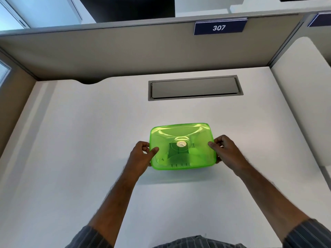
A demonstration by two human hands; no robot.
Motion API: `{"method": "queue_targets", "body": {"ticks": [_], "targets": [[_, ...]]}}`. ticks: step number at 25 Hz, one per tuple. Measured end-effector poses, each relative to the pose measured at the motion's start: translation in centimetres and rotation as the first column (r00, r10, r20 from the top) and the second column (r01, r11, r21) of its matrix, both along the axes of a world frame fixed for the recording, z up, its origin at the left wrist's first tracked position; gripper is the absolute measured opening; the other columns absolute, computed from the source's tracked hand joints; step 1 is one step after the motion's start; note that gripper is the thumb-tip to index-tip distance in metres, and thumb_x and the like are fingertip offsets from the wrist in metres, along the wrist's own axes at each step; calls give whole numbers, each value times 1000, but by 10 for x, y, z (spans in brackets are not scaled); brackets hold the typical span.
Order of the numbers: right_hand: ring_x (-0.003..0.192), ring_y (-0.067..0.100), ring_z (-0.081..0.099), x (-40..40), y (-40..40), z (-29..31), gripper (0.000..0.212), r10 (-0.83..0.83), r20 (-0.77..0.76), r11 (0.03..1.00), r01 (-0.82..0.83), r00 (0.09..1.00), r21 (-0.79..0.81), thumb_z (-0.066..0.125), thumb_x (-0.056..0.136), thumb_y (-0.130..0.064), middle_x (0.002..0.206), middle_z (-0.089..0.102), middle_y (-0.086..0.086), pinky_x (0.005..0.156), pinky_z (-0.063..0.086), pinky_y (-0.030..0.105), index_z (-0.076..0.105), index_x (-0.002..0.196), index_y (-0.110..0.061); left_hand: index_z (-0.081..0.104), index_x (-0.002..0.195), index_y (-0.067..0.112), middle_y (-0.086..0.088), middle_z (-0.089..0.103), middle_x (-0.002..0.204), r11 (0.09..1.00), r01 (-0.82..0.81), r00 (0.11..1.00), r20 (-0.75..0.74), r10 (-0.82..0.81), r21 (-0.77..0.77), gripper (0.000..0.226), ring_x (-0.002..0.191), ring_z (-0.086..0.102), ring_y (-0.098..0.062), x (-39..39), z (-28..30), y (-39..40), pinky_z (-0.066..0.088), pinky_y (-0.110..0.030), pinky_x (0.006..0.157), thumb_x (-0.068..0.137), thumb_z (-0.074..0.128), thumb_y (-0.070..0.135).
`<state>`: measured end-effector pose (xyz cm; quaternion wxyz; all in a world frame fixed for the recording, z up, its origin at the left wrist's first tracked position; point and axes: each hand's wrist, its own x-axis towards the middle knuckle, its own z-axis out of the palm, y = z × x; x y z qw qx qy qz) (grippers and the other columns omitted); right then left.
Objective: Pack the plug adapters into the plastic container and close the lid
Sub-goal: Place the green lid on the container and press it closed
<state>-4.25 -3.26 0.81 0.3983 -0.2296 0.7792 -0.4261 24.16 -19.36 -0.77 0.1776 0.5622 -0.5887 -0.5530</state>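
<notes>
Head cam: green plastic container [182, 147] sits mid-desk, toward the near edge, lid [179, 129] on, dark plug adapters [178, 152] showing through. Left hand [141, 154] and right hand [224, 149] pinch its side rims, thumbs on top. Looks light, thin, flexy and a bit slick, so I'd press at the corners.

Through the green lid [180, 133] the adapters [179, 152] show only as dark shapes — their number unclear.

container [182, 145] on desk [89, 140] | cable hatch [195, 87] behind it
</notes>
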Motion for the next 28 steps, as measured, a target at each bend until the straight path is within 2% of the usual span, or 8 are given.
{"method": "queue_targets", "body": {"ticks": [10,16,19,25,28], "targets": [[63,15,55,-28,-70,-15,20,-23,-12,1000,22,1000,-21,69,93,-23,82,54,1,44,51,28,56,96,-8,61,110,14,-2,59,94,999,-38,999,18,39,-30,31,77,64,-19,-31,-10,-65,59,-28,49,90,81,27],[71,14,58,-43,-103,-17,26,-62,16,997,63,998,-54,69,94,-23,91,54,6,47,54,30,57,105,-3,61,110,16,-2,59,96,998,-56,998,-7,56,-31,31,79,66,-16,-50,-12,-101,59,-25,50,90,81,30],[75,16,59,-49,-118,-18,24,-86,36,995,88,996,-52,69,94,-24,94,56,8,52,56,33,56,104,-7,61,108,18,-3,59,96,997,-57,998,-3,57,-46,29,80,65,-17,-60,-13,-118,60,-26,50,90,80,31],[70,14,59,-56,-146,-16,20,-107,39,992,110,993,-62,68,94,-27,83,56,2,54,56,35,53,100,-15,65,118,12,-8,62,102,991,-73,997,18,75,-113,37,90,69,-27,-76,-14,-144,66,-49,67,91,78,34],[67,11,59,-59,-157,-15,19,-111,36,991,113,993,-69,67,94,-29,78,56,-2,50,55,30,53,100,-17,65,121,11,-9,62,104,989,-76,997,21,79,-123,39,93,71,-32,-82,-12,-154,66,-53,69,92,77,35]]}}
